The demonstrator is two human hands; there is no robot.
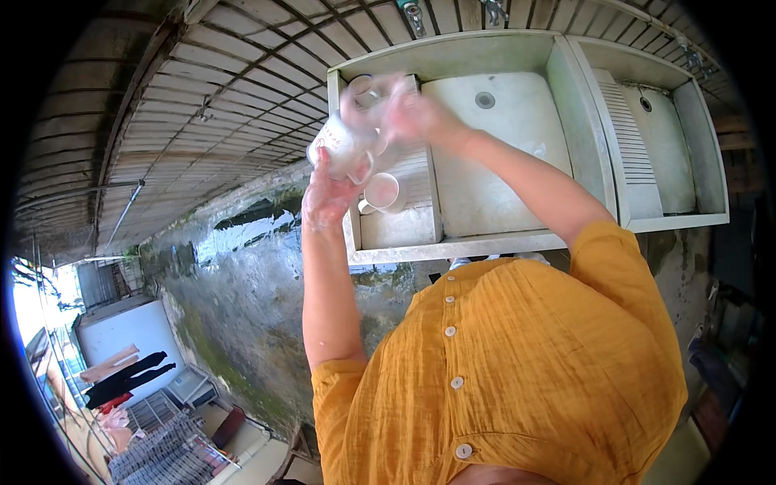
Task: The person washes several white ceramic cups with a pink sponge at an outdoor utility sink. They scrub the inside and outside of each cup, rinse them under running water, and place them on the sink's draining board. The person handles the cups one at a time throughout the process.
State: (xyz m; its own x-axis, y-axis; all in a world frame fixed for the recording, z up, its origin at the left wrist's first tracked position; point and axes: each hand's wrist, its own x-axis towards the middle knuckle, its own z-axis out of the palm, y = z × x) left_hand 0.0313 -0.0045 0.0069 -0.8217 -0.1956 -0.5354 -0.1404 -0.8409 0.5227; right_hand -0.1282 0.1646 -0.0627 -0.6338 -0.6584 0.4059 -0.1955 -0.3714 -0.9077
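With your left hand (330, 200) you hold the white mug (338, 147), fingers pressed against it, above the left edge of the sink (521, 113), while your right hand (420, 120) is blurred beside it, its fingers' state I cannot tell.

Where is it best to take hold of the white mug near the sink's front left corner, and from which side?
The mug is probably best taken by its handle, coming from the near left: the handle juts out that way and appears uncovered, while the open mouth faces the camera.
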